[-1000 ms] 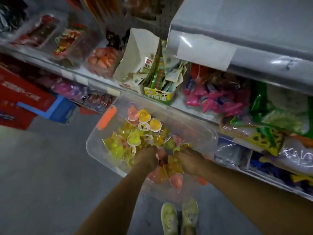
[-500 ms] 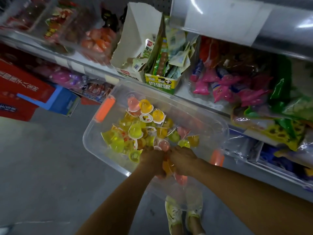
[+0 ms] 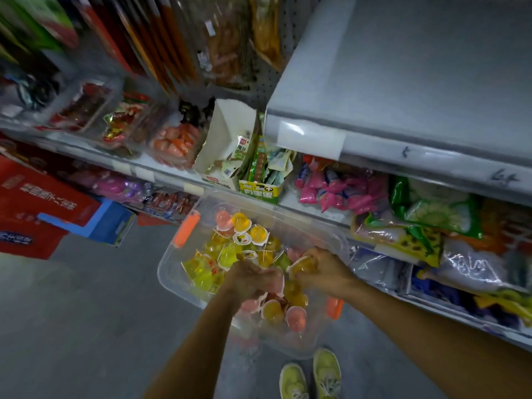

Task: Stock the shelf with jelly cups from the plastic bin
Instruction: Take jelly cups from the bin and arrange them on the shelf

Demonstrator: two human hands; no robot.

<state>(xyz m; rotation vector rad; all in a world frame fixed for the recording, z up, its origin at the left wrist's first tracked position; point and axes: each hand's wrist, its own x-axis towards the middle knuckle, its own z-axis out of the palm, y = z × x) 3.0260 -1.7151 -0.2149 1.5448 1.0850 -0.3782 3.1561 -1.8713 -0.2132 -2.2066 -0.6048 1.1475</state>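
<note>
Jelly cups (image 3: 240,221) in yellow, orange, pink and green lie heaped in a clear plastic bin (image 3: 316,231), which has orange latches (image 3: 187,230) on two opposite sides. The bin's far end sits just under the edge of the lower shelf (image 3: 288,204); what carries it cannot be told. Both hands are down in the pile near its middle. The left hand (image 3: 253,279) has its fingers (image 3: 266,273) curled over a clutch of cups, a pale pink one showing under them. The right hand (image 3: 322,269) pinches an orange cup (image 3: 300,266) lifted slightly off the heap.

On the lower shelf behind the bin, a torn white carton (image 3: 218,145) and a green-and-yellow carton (image 3: 259,192) stand side by side, both stuffed with small packets. Left of them is a clear tub (image 3: 175,142) of orange-red pieces; to the right lie pink packets (image 3: 345,194) and green bags (image 3: 431,208). A grey upper shelf (image 3: 403,82) overhangs these. Yellow-green shoes (image 3: 311,375) stand on the floor (image 3: 72,312) below the bin.
</note>
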